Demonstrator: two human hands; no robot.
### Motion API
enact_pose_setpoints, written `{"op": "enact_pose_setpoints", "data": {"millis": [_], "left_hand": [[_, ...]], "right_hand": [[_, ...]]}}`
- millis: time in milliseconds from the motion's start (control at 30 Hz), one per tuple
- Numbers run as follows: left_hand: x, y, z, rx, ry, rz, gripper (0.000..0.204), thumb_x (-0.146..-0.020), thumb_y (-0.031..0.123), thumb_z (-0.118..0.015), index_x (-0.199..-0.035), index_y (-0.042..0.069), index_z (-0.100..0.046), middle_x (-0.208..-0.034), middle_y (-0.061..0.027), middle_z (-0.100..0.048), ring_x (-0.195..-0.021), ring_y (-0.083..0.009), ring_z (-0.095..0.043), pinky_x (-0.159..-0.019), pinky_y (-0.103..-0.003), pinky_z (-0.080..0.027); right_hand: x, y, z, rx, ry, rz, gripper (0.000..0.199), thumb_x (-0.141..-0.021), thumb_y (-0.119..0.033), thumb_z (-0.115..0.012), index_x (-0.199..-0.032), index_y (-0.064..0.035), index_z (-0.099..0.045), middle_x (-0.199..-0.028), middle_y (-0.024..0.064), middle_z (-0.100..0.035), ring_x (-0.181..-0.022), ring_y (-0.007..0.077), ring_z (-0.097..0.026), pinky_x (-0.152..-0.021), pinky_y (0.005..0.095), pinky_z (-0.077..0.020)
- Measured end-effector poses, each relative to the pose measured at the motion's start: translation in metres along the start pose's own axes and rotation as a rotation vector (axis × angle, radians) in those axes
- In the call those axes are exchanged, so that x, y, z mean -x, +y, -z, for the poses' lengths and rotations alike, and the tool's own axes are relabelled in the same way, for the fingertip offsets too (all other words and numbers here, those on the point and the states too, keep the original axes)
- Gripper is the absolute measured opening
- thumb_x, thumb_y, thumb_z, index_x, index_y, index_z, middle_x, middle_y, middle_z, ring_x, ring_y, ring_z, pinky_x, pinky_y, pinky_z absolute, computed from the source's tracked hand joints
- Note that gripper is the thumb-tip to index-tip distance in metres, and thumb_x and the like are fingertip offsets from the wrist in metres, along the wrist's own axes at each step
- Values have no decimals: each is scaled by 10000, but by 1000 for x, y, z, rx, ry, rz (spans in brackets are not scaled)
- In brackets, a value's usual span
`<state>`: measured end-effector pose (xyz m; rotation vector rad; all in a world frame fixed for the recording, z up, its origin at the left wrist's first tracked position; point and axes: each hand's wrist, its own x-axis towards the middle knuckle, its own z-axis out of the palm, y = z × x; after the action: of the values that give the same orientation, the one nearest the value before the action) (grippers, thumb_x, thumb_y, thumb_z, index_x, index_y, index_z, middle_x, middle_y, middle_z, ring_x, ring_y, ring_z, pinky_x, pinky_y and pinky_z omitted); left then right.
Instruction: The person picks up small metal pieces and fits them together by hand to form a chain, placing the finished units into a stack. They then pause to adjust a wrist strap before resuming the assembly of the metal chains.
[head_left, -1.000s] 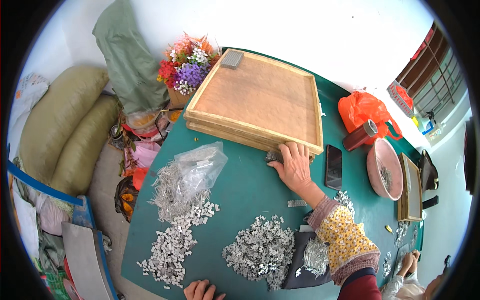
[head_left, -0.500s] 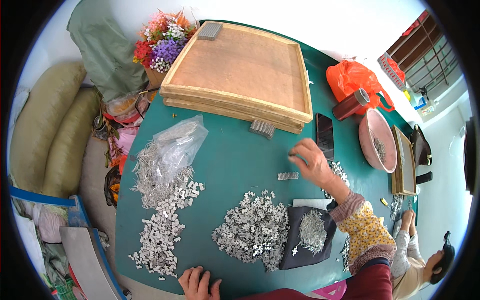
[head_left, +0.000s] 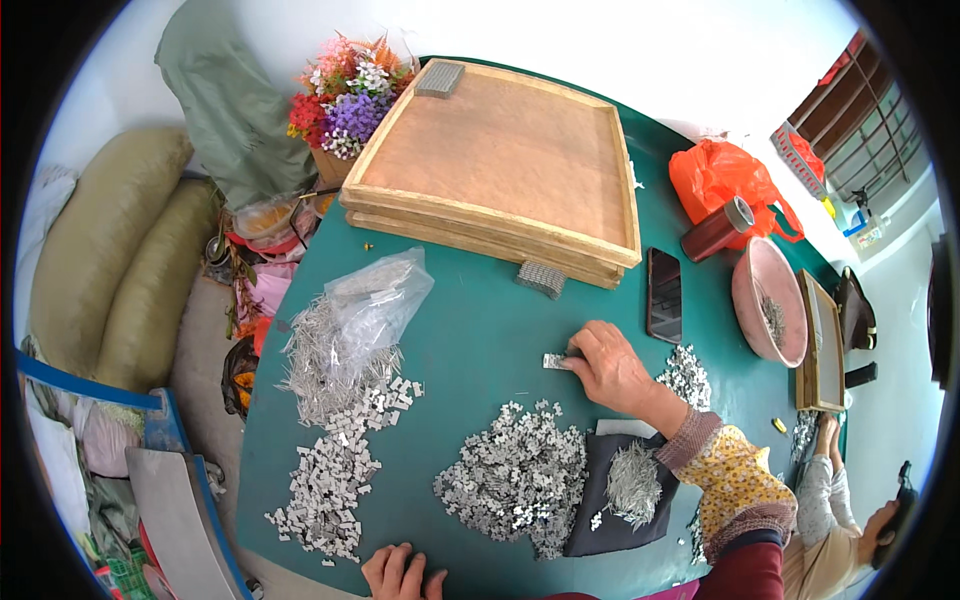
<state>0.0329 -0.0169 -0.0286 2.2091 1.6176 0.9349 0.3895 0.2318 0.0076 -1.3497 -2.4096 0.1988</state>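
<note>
My right hand (head_left: pixel 608 368) is closed in a pinch, thumb and fingertips on the right end of a short row of small metal pieces (head_left: pixel 553 361). The fingers hide the rest of that row. My left hand (head_left: pixel 400 573) rests on the table's near edge, fingers apart and holding nothing. Between the hands lies a heap of small silvery notched metal pieces (head_left: pixel 518 478). Beside it, a dark cloth (head_left: pixel 600 535) carries a pile of thin metal pins (head_left: pixel 633 485). Farther left are more flat metal pieces (head_left: pixel 325 490) and a clear plastic bag (head_left: pixel 385 300) among loose pins.
Stacked wooden trays (head_left: pixel 500 130) stand at the back of the green table (head_left: pixel 480 330), a grey block of pieces (head_left: pixel 541 279) against their front. To the right are a phone (head_left: pixel 664 295), a dark red flask (head_left: pixel 717 229) and a pink basin (head_left: pixel 755 330). Another person (head_left: pixel 835 540) sits at far right.
My right hand has come down and left onto the row of metal pieces, which now sits farther left. The whole view has shifted slightly. My left hand stays at the table edge.
</note>
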Motion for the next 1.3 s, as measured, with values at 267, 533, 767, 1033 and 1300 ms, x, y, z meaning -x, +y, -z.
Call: {"op": "enact_pose_setpoints", "data": {"millis": [267,533,767,1033,1300], "left_hand": [[-1,-1,0,-20,-13,-12,327,-788,145,-772,-1074,14,-682,-1188,-214,-622,-1106,-410,-557,-930,-525,-442],[-2,-2,0,-10,-20,-9,336,-792,152,-771,-1085,20,-671,-1187,-206,-624,-1106,-395,-566,-926,-520,-444],[-5,0,0,-33,1,-22,335,-792,157,-775,-1082,20,-678,-1187,-200,-623,-1108,-390,-570,-923,-510,-447],[2,-2,-1,-38,-1,-27,340,-778,150,-786,-1074,19,-680,-1185,-201,-623,-1111,-392,-570,-917,-518,-448],[-2,2,0,-28,-25,4,348,-764,138,-794,-1068,14,-679,-1172,-204,-626,-1106,-395,-572,-913,-519,-453]], "right_hand": [[-49,5,-28,134,52,60,165,-860,-111,-665,-922,-33,-533,-854,125,-506,-818,323,-527,-770,429,-428],[-27,-10,2,159,19,66,174,-840,-66,-670,-968,-44,-556,-930,128,-529,-895,326,-528,-788,437,-410],[-34,-6,-3,14,-42,-74,192,-819,-65,-692,-936,-53,-541,-885,124,-520,-838,316,-524,-766,423,-388],[-70,9,-17,336,180,98,200,-802,-87,-696,-903,-64,-526,-825,110,-481,-804,299,-510,-748,419,-379],[-82,13,-17,418,263,5,291,-770,-168,-746,-933,-56,-532,-867,119,-495,-856,310,-512,-765,433,-373]]}}
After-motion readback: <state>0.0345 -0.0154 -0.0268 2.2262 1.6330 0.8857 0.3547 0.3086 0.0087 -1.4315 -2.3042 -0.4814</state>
